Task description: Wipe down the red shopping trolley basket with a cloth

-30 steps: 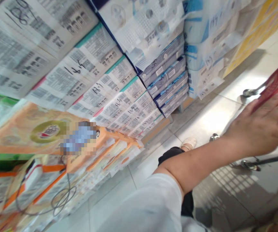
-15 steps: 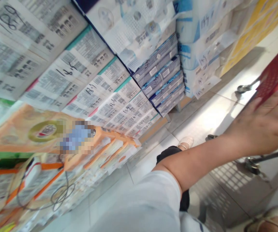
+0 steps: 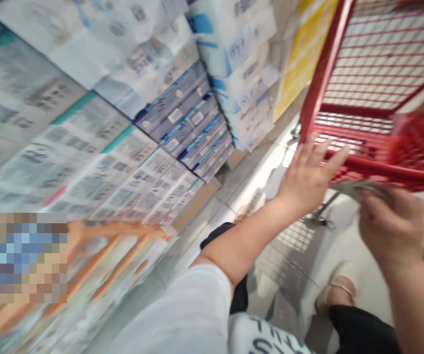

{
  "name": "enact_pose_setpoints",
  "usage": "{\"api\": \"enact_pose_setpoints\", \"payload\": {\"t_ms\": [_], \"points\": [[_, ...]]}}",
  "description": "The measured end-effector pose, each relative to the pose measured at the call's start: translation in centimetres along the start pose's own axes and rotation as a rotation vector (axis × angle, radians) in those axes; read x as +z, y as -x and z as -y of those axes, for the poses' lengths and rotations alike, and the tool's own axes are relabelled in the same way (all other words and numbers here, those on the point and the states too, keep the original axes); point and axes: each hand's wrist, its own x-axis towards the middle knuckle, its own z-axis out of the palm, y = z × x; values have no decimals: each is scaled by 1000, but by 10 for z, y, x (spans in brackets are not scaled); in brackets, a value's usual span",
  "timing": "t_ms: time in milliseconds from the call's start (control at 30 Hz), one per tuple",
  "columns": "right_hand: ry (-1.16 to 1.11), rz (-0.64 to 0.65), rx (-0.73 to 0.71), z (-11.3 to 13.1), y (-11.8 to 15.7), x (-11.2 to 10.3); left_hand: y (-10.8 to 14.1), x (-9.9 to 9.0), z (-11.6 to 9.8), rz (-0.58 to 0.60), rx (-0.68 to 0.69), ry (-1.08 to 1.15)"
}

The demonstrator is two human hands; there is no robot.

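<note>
A red wire shopping cart (image 3: 381, 169) fills the upper right, tilted in the view. My left hand (image 3: 305, 179) reaches up with spread fingers, and its fingertips meet the cart's lower red bar. It holds nothing. Just under that bar, my right hand (image 3: 390, 223) pinches a thin, flat grey item (image 3: 359, 188), which is too blurred to name. Most of the item is hidden by my fingers.
Tall stacks of paper-wrapped packs (image 3: 97, 147) with handwritten numbers line the left. Blue-banded packs (image 3: 185, 118) and a yellow board (image 3: 303, 59) stand beyond them. Orange-trimmed packs (image 3: 112, 246) sit lower left. A sandalled foot (image 3: 339, 287) stands on the pale tile floor (image 3: 344, 231).
The red cart has swung from the right edge into the upper right. My left hand has moved from its side onto the lower bar. My right hand has come into view with the grey item.
</note>
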Motion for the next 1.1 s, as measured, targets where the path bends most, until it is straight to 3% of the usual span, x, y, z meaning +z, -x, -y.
{"api": "enact_pose_setpoints", "payload": {"t_ms": [67, 167, 333, 467, 633, 733, 900, 1033, 1100], "points": [[53, -36, -119, -8, -2, -9, -3, 6, 2, -21, 1, 111], [37, -148, -135, -10, -5, -15, -10, 15, 6, -54, -6, 182], [40, -38, -140, -9, -8, -11, -10, 18, 4, -96, -1, 204], [-18, -126, -151, -3, -10, -14, -7, 14, 3, -118, 14, 179], [4, -20, -137, 1, -9, -9, -8, 14, 5, -123, 24, 173], [-33, -72, -153, 3, -9, -6, -8, 14, 4, -126, 26, 191], [20, -9, -153, 4, -6, -3, -6, 14, 1, -110, 40, 210], [44, -87, -176, 5, -6, -3, -5, 16, 0, -106, 56, 223], [74, -52, -175, 6, -7, -4, -5, 18, 0, -105, 69, 218]]}}
